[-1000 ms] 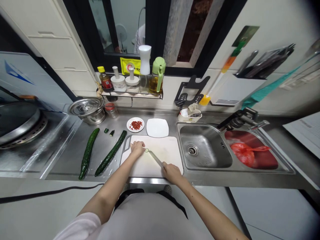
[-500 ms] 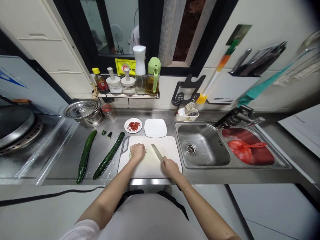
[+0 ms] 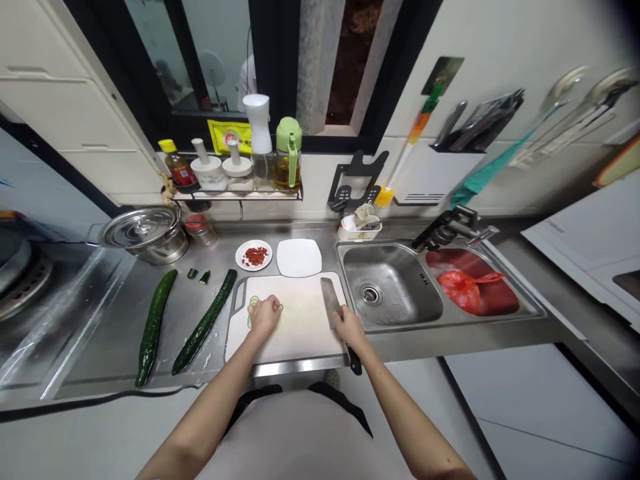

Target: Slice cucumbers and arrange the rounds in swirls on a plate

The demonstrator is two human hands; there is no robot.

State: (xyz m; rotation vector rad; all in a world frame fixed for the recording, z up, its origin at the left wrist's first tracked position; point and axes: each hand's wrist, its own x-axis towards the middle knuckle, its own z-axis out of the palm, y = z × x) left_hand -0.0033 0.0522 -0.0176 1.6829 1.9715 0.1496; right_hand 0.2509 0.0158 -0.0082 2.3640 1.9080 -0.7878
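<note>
My right hand [image 3: 349, 327] is closed round the black handle of a broad kitchen knife [image 3: 330, 297], whose blade lies over the right side of the white cutting board [image 3: 300, 340]. Toward the board's left side, my left hand [image 3: 265, 317] has its fingers curled together over cucumber slices [image 3: 254, 301]. Some slices show beyond its left edge, and the rim of one pokes out at the fingertips. The fingers hide how many are held. Left of the board lie two long cucumbers, one nearer [image 3: 206, 327] and one farther [image 3: 156, 330], with two cut cucumber ends [image 3: 205, 277] above them.
Behind the board stand a small plate of chopped red pieces [image 3: 255, 256] and a white square plate [image 3: 299, 257]. A steel sink [image 3: 400, 287] borders the right, with a red plastic bag [image 3: 460, 288]. A lidded pot [image 3: 150, 237] sits back left, below a condiment shelf [image 3: 240, 195].
My right hand has moved the knife to the right, away from my left hand, and turned its blade flatter. My left hand has shifted slightly, showing more slices. The whole view has turned rightward.
</note>
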